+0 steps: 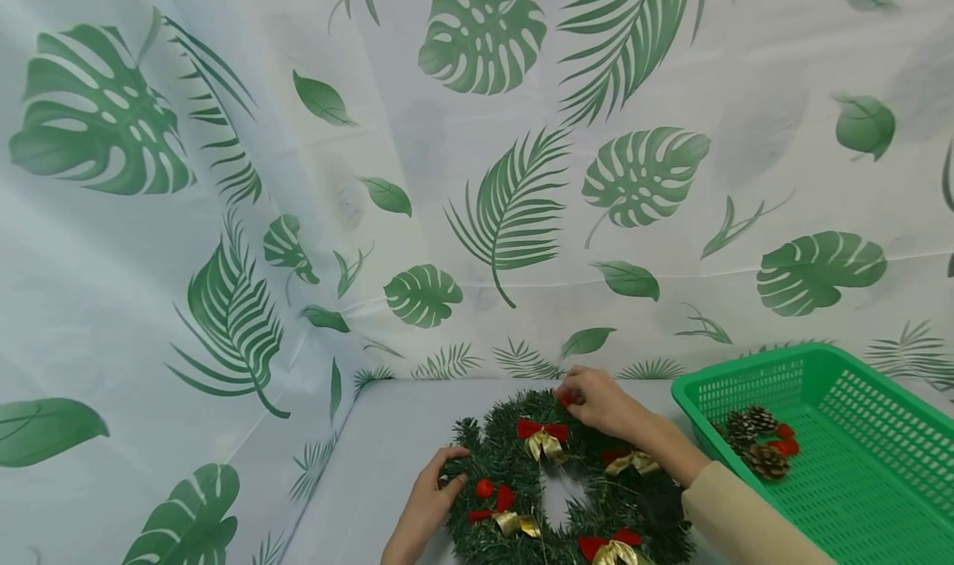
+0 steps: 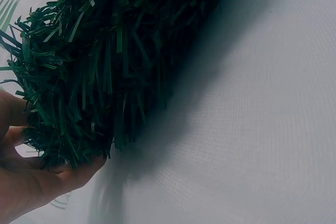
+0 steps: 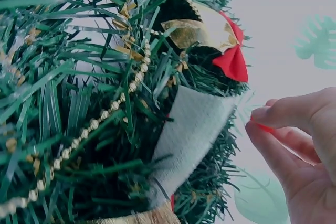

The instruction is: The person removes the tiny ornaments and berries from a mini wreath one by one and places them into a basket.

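A green tinsel wreath (image 1: 514,470) lies on the white table, hung with red-and-gold bows (image 1: 542,434) and a thin gold bead string (image 3: 100,119). At its left edge my left hand (image 1: 428,499) grips the foliage, fingers and thumb bent round it (image 2: 31,182). My right hand (image 1: 602,403) is at the wreath's top, pinching a small red ball (image 1: 568,397) between thumb and fingertips; in the right wrist view only a sliver of the ball (image 3: 262,126) shows. Another red ball (image 1: 484,488) sits in the left side of the wreath, above a bow.
To the right stands a green plastic basket (image 1: 827,374), with several pine cones (image 1: 768,461) and red balls (image 1: 786,446) inside. The right forearm passes between wreath and basket. A white leaf-print sheet (image 1: 507,300) hangs behind the table and along its left side.
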`<state>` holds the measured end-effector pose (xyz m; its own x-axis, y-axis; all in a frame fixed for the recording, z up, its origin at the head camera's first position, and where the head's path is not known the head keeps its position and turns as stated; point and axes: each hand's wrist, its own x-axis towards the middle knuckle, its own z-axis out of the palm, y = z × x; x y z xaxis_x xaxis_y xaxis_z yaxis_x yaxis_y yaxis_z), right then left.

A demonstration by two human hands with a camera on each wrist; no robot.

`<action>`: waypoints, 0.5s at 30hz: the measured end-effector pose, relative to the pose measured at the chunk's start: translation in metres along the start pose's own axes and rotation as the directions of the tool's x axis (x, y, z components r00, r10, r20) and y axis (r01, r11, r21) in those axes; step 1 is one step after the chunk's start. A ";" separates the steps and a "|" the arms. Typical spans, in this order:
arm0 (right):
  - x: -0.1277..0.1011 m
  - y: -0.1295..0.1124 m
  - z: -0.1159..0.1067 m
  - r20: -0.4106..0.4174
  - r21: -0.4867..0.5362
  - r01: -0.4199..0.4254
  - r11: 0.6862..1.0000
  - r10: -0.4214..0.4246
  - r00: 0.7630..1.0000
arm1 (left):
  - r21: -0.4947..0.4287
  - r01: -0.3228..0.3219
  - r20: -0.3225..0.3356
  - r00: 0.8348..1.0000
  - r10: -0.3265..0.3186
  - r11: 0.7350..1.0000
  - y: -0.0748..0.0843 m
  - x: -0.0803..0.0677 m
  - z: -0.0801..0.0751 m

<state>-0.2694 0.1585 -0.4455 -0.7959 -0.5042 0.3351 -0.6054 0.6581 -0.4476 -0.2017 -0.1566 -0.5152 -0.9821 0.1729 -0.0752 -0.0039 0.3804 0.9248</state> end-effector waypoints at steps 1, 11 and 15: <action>0.000 -0.001 -0.001 -0.003 -0.002 0.003 1.000 -0.003 1.000 | 0.000 0.001 -0.002 1.000 -0.001 1.000 0.000 0.000 0.000; -0.009 -0.001 -0.012 0.000 -0.025 -0.005 1.000 0.005 1.000 | 0.010 0.010 -0.009 1.000 -0.010 1.000 0.000 0.000 0.000; -0.012 -0.001 -0.018 0.012 -0.009 -0.012 1.000 0.012 1.000 | 0.008 0.007 -0.011 1.000 -0.007 1.000 0.000 0.000 0.000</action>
<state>-0.2589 0.1740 -0.4342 -0.8031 -0.5028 0.3197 -0.5958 0.6692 -0.4441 -0.2018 -0.1567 -0.5153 -0.9840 0.1604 -0.0774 -0.0091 0.3889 0.9212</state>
